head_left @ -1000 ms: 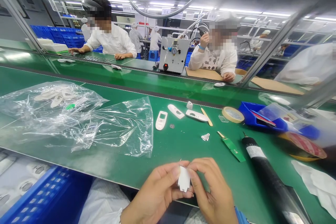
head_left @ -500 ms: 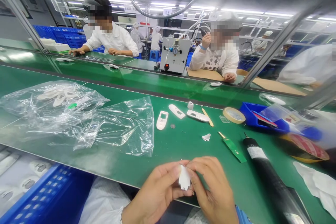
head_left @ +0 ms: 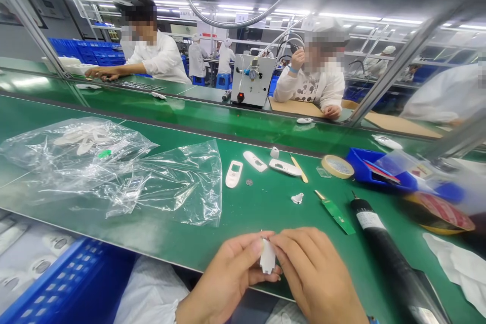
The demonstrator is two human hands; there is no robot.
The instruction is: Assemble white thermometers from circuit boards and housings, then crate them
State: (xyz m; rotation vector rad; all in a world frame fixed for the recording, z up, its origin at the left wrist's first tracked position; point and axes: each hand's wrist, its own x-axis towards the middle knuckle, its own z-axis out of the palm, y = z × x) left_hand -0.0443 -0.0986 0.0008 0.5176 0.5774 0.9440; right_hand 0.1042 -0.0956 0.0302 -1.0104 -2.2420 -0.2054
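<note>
Close to the bench's front edge, my left hand [head_left: 237,268] pinches a small white plastic piece [head_left: 268,257] with a notched lower end. The thumb lies on its face and fingers curl behind it. My right hand [head_left: 313,268] is closed at the piece's upper right edge; its fingertips are partly hidden there. Beyond the hands lie a small white part [head_left: 297,198], a white shell with a window [head_left: 234,174], two more white shells [head_left: 255,161] and a coin-like disc [head_left: 249,182].
A black electric screwdriver [head_left: 383,248] and a green-handled tool [head_left: 337,215] lie to the right, near a tape roll [head_left: 337,167] and blue bin [head_left: 368,169]. Clear bags [head_left: 170,177] cover the left. A blue crate [head_left: 56,283] stands lower left. White parts ride the conveyor [head_left: 228,121].
My right hand has turned and shifted slightly, its fingers still at the piece's top. White parts on the conveyor have moved left. The co-worker at left has drawn an arm leftward.
</note>
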